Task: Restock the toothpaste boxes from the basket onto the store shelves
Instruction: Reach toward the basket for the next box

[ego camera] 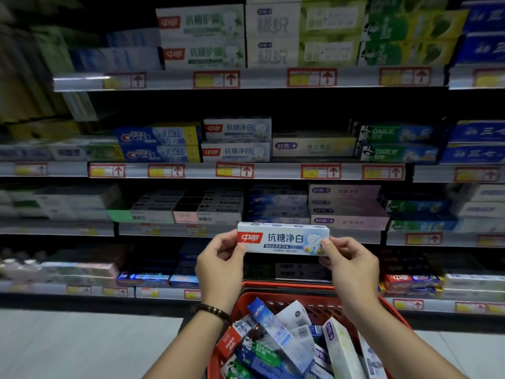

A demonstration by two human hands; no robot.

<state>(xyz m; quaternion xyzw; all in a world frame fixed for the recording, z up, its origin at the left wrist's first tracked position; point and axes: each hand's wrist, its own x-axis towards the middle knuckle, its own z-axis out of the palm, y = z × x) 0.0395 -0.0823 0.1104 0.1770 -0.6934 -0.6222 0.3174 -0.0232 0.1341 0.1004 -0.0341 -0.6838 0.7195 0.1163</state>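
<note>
Head: hands [220, 265] [352, 266] pinch oblong (cardboard) box [284, 237].

Red-framed price labels [216, 79] with upward arrows and yellow patches run in rows, left to right, at several heights. Pale grey floor [82, 343], near left. Dark beaded bracelet [211, 310], near centre.
</note>
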